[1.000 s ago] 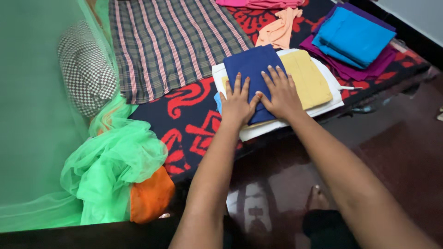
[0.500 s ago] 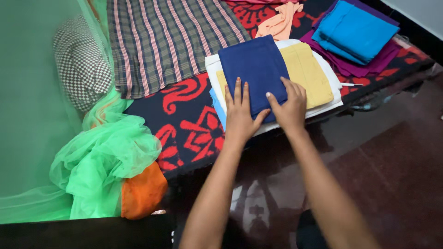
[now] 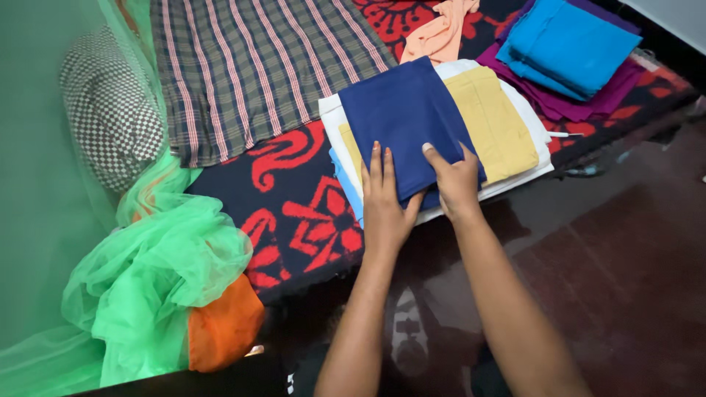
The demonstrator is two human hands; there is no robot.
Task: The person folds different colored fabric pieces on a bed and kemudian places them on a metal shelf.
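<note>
Item: folded navy blue cloth (image 3: pixel 403 121), lying on top of a stack at the near edge of the bed (image 3: pixel 294 198). Beneath it a folded yellow cloth (image 3: pixel 496 121) is showing to the right, then a white cloth (image 3: pixel 526 173) as the broad bottom layer, with a strip of light blue cloth (image 3: pixel 346 184) peeking out on the left side.

Hands: I am resting my left hand (image 3: pixel 384 202) flat, fingers stretched and close together, on the near left corner of the navy cloth. My right hand (image 3: pixel 456 180) is curling over the near right corner, thumb on top and fingers bent around the edge, pinching that corner. The two hands are sitting just beside each other, nearly touching at the thumbs.

Surroundings: bed sheet dark with a red floral print. A plaid cloth (image 3: pixel 250 66) is spreading across the far left of the bed. A checkered pillow (image 3: pixel 110 117) is lying behind green mosquito netting (image 3: pixel 154 287), which is bunching at the bed's near left corner over an orange cloth (image 3: pixel 224 331). Far right: a bright blue cloth (image 3: pixel 570 44) is lying on a purple cloth (image 3: pixel 581 103). A peach garment (image 3: pixel 437 33) is crumpled behind the stack. Dark glossy floor (image 3: pixel 625 279) below.
</note>
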